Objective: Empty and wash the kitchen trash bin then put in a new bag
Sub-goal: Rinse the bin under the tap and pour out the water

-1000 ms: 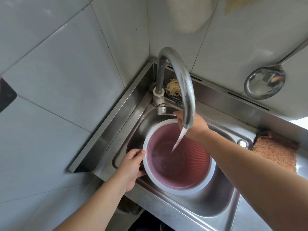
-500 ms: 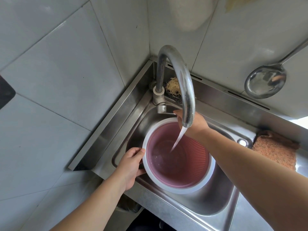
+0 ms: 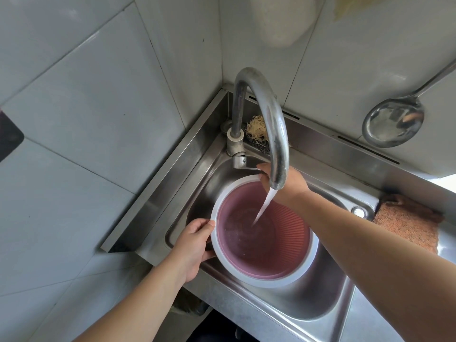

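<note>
Now, progress: emptying looking done, no rubbish or bag showing inside; washing under way at the rinse-and-fill step; scrubbing, tipping out, drying and fitting a new bag judged as left, no new bag in view.
Bin (image 3: 264, 233): standing upright in the sink basin, mouth up, sitting toward the front-left of the basin; taking water straight into the middle.
Bin look: round, dusty-pink ribbed inner wall, wide white rim ring; shallow water pooling and rippling over the bottom; wall looking clean as far as showing; outside hidden.
Water stream (image 3: 264, 206): falling thin and slanted from the spout into the bin.
Left hand (image 3: 195, 245): gripping the near-left rim, thumb lying on top of the white ring, fingers curling down the outside; closed on the rim, steadying.
Right hand (image 3: 286, 183): reaching across to the far rim under the spout, fingertips up by the tap lever; partly hidden behind the spout, so grip cannot be told — holding rim or working lever unclear.
Faucet (image 3: 269, 119): arching steel gooseneck, running.
Sink (image 3: 308, 304): stainless, corner-mounted, wet-looking.
Scrubber (image 3: 256, 129): tangled fibre pad lying behind the faucet base.
Cloth (image 3: 407, 225): orange towel lying on the right ledge.
Ladle (image 3: 392, 122): hanging on the tiled wall at right.
</note>
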Demonstrator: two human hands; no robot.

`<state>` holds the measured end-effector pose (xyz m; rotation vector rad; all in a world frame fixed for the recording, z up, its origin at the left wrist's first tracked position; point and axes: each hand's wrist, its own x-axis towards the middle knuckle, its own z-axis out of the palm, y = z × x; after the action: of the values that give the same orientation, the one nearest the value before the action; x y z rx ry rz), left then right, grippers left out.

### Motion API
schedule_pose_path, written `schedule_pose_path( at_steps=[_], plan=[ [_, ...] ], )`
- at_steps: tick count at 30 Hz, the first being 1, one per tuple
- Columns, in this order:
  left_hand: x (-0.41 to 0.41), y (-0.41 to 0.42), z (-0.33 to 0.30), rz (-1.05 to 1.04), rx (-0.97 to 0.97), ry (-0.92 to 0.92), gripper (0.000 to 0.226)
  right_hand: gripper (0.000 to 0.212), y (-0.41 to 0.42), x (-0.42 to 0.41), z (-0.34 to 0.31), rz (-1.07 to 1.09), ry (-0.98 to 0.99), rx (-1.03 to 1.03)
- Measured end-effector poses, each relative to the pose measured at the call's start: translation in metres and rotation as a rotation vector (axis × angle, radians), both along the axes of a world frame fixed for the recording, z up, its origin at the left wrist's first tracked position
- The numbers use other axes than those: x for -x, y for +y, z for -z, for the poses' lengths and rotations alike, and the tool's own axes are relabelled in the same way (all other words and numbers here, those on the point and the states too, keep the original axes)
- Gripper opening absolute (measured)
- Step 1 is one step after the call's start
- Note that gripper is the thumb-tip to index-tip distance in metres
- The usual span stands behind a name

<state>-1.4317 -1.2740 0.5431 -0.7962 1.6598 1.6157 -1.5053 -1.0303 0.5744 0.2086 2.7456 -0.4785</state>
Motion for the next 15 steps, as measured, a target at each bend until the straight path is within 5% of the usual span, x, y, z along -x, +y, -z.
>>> schedule_pose_path(
  at_steps=[15],
  plan=[
    [0.0013,-0.0012,-0.0004,0.007,-0.008,0.001,0.02,0.026,0.0021,0.0049,0.0037,-0.023,0.013,-0.045]
  ],
)
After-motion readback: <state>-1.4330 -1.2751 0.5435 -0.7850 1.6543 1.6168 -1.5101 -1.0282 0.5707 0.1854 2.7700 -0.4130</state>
